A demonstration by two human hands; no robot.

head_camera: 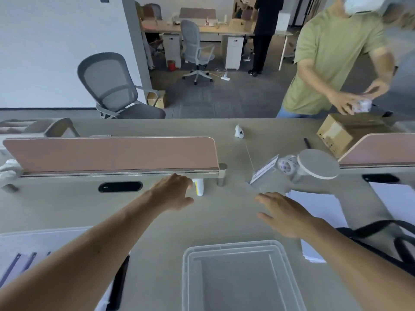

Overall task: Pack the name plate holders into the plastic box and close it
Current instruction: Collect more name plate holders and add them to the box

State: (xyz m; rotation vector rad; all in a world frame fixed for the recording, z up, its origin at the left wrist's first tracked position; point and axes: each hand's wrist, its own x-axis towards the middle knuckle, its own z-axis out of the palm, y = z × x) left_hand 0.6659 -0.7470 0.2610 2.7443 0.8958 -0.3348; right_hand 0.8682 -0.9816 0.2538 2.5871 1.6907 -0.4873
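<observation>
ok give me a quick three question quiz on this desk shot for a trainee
1. True or false: the plastic box already holds a name plate holder.
2. Which hand is nearer the name plate holder? A) left hand B) right hand
3. Fill in: neither hand grips anything; both are ____.

Key: 1 false, the box is empty and the holder stands on the desk beyond it; 2 B; 3 open.
</observation>
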